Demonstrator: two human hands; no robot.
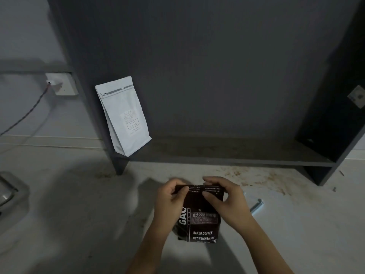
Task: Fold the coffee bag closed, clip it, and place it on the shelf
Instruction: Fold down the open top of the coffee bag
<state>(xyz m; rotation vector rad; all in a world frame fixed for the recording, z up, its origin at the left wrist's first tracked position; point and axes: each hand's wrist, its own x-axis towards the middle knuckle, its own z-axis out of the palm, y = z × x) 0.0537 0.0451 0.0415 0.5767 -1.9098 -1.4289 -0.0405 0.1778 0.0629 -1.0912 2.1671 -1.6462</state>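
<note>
A dark brown coffee bag point(199, 224) with white print stands upright on the pale floor in front of me. My left hand point(170, 198) pinches the left part of its folded top edge. My right hand point(223, 196) pinches the right part, thumb on the front of the bag. A pale elongated clip point(256, 205) lies on the floor just right of my right hand, partly hidden by it. The dark shelf point(227, 155) runs low across the view beyond the bag.
A white coffee pouch point(124, 117) stands at the shelf's left end, leaning against its side panel. Brown stains mark the floor under the shelf's right half. A wall socket point(63, 84) with a cable is at left. A grey object point(9, 192) lies at the far left.
</note>
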